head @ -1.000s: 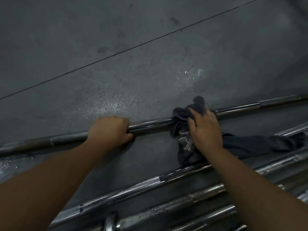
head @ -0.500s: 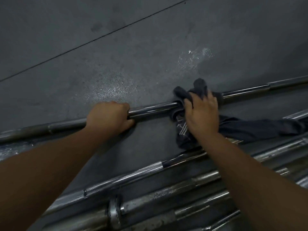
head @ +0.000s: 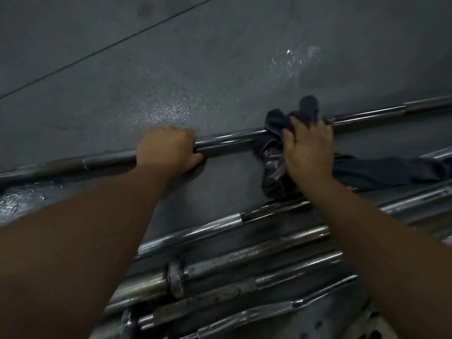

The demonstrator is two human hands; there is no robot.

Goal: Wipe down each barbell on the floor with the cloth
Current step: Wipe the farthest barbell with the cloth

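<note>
A long steel barbell (head: 230, 140) lies across the dark floor, running from the left edge up to the right edge. My left hand (head: 168, 149) grips its shaft, fingers curled over the top. To the right, a dark grey cloth (head: 276, 165) is bunched round the same bar. My right hand (head: 307, 148) holds the cloth against the bar, its fingers folded over it. A tail of the cloth trails off to the right, over the floor.
Several more barbells (head: 244, 260) lie side by side nearer to me, some rusty, one with a collar (head: 175, 277). The grey rubber floor (head: 220, 57) has a seam line at the upper left and shiny wet patches beyond the bar.
My right hand and the cloth have stayed at about the same spot on the bar, shifting slightly. My view has tilted down, showing more of the near barbells. My left hand keeps its grip.
</note>
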